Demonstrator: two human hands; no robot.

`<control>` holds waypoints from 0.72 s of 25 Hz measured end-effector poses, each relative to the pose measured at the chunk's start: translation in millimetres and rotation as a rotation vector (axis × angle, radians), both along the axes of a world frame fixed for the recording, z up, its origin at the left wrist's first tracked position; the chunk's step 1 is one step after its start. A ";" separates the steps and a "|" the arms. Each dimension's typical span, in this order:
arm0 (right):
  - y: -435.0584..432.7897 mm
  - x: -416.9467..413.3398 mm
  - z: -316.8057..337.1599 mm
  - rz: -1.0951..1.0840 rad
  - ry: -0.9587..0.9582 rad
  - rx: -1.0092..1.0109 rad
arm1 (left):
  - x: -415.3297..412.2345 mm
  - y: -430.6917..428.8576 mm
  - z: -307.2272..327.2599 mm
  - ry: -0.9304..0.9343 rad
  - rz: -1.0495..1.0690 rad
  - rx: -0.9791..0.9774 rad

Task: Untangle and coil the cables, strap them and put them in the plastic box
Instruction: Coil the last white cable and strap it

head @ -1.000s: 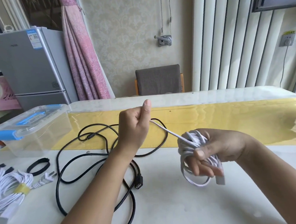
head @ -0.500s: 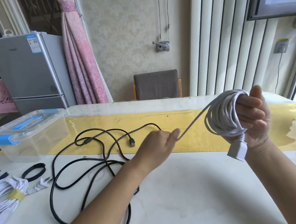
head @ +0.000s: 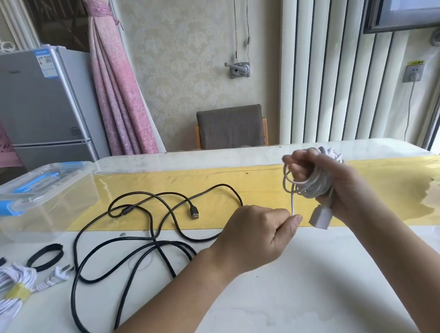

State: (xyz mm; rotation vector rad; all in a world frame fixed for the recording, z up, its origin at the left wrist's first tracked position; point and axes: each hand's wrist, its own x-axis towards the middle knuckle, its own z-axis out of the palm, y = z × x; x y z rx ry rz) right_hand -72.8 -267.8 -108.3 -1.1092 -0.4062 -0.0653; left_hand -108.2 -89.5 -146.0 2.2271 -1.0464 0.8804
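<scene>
1. Watching through the head camera, I am seeing the right hand (head: 344,192) raised above the table (head: 286,303). Its fingers are curling round a coil of white cable (head: 315,183) and clamping the loops together.
2. I am noting a pale grey socket end (head: 320,219) dangling from the underside of that coil, just beside the right wrist.
3. I am seeing the left hand (head: 256,237) sitting lower than the right one and to its left, the two hands being near each other but not touching. Its thumb and forefinger are pinching a single free strand (head: 292,203), which is running straight up into the coil.
4. I am finding a black cable (head: 151,244) sprawling in loose, crossing loops over the table, left of the left hand. Its USB plug (head: 194,213) is resting on the yellow runner (head: 266,181), and neither hand is touching it.
5. I am spotting the plastic box (head: 48,202) standing at the table's left edge with its clear lid and blue latches on, well apart from the coil.
6. I am picking out a white bundle (head: 5,290) lying at the near left, bound by a yellow strap (head: 19,292), with its pronged plug (head: 57,275) pointing toward the black cable. A black strap loop (head: 45,256) is lying between that bundle and the box.
7. I am making out a grey chair (head: 230,127) standing behind the table, with a silver fridge (head: 35,108) and a pink curtain (head: 116,82) off to the left.
</scene>
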 end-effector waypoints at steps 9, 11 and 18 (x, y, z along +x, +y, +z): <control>29.3 -14.5 -0.7 -0.175 -0.308 -0.752 | -1.4 6.8 5.8 0.043 -0.017 -0.074; 34.5 -23.6 2.6 -0.034 -0.260 -0.872 | -0.2 17.5 15.9 0.047 -0.053 -0.163; 44.3 -25.0 -8.7 0.414 0.068 -0.698 | 5.9 30.3 23.1 0.078 -0.062 -0.226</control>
